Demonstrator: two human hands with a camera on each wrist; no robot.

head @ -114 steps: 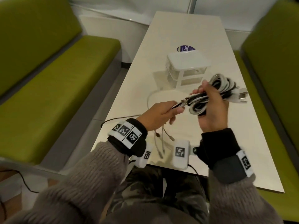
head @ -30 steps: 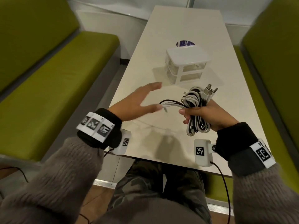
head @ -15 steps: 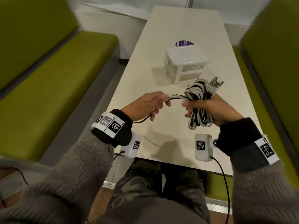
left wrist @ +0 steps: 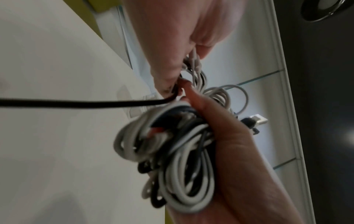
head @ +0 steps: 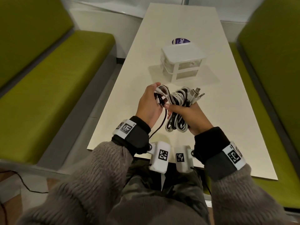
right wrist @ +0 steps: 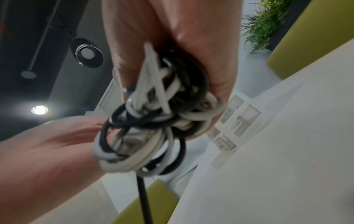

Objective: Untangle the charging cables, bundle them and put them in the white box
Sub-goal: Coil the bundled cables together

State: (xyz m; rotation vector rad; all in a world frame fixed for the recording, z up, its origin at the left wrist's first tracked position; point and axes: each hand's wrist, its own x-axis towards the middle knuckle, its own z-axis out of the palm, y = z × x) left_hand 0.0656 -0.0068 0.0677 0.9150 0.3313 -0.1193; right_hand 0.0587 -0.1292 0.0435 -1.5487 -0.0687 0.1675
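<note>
Both hands grip the cable bundle (head: 176,109) above the table (head: 227,111).
Right hand (head: 191,117) fists the coil; left hand (head: 149,104) pinches loose ends, plug tips hidden. White box (head: 182,62) stands beyond, contents unclear.

white box (head: 182,63) mid-table, bare tabletop (head: 227,111) either side, benches (head: 48,88) flanking the table

black and white cables (head: 176,101), white box (head: 182,62), green benches (head: 53,88) (plain)
</note>
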